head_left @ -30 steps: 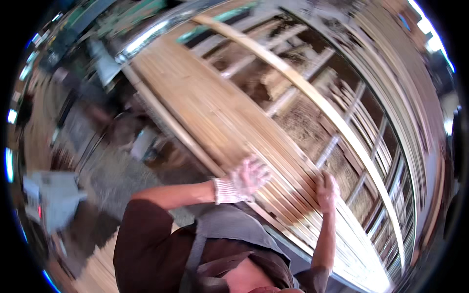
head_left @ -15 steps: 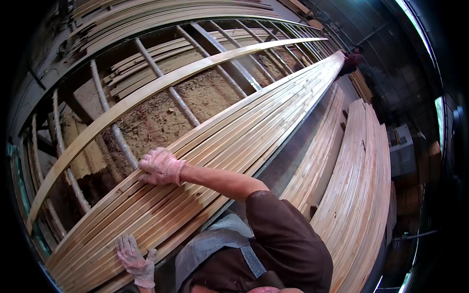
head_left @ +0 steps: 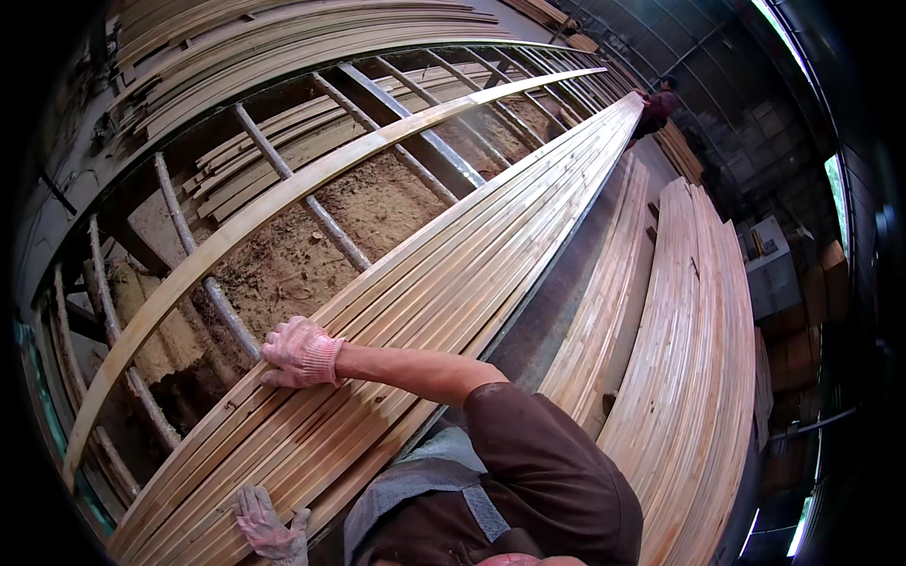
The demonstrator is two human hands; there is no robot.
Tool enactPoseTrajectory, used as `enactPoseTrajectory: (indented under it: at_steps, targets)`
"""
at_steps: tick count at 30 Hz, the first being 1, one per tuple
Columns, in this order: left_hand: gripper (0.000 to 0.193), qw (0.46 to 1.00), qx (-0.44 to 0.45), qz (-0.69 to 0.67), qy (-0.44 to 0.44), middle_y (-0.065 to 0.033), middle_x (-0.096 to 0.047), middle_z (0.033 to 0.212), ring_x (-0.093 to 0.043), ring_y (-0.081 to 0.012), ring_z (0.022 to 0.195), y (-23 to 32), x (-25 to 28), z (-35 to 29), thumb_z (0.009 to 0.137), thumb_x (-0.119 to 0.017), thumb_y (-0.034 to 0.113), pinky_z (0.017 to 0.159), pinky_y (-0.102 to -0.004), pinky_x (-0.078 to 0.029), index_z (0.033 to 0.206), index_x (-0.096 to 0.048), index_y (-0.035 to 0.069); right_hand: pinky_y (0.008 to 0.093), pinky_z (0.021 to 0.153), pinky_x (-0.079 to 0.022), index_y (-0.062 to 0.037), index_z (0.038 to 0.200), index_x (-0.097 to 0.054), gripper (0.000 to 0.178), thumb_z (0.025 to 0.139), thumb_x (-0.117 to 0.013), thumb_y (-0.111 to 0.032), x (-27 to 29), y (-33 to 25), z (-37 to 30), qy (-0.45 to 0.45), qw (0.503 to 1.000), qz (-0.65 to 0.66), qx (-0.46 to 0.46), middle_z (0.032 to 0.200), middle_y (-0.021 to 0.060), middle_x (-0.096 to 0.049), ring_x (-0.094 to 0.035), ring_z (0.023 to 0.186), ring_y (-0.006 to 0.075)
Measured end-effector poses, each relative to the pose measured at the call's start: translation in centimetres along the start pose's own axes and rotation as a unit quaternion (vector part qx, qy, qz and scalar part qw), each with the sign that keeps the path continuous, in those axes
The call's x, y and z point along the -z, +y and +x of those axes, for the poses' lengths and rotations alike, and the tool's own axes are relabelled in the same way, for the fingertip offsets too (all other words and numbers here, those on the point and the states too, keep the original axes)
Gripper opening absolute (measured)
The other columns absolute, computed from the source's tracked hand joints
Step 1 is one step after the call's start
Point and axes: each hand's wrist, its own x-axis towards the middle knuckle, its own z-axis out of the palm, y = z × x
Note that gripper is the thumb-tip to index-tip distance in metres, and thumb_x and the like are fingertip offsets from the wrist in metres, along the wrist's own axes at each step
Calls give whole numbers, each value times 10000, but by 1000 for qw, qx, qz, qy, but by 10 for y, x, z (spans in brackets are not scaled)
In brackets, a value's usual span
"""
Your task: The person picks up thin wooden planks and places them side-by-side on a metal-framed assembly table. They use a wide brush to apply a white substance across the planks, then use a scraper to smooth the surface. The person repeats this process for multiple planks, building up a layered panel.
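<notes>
Wooden strips (head_left: 453,283) beneath left fingers (head_left: 249,507); outer edge (head_left: 232,404) beneath right fingers (head_left: 279,353)

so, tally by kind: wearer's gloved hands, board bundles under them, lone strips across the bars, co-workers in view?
Gloved hands (left hand, right hand): 2
Board bundle under them: 1
Lone pale strip: 1
Co-worker, far end: 1
Total: 5

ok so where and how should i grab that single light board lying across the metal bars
Probably by both long edges, on a stretch between two metal bars, coming from above. The lone board is long and narrow and lies across the bars apart from the row of boards, so both edges look free, and the gaps between bars should leave room to reach underneath.
</notes>
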Motion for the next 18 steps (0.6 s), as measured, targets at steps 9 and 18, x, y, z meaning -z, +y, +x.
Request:
enactPoseTrajectory:
  at_steps: [9, 18]
  targets:
    - [1020, 981, 102, 1, -166, -177, -423, 1542, -303, -376, 1477, 3, 19, 8, 707, -788, 590, 1233, -540, -193, 1481, -452, 15, 512, 832, -541, -36, 923, -708, 476, 946, -539, -480, 39, -26, 22, -143, 986, 75, -52, 882, 212, -693, -679, 885, 401]
    - [1207, 940, 84, 293, -156, -158, -251, 1659, -222, -312, 1535, -5, -30, -11, 728, -576, 832, 1252, -558, -131, 1602, -222, 78, 466, 922, -511, -95, 1218, -694, 439, 979, -528, -423, -5, 61, 55, -263, 958, 114, 19, 1174, 193, -699, -649, 1114, 371]
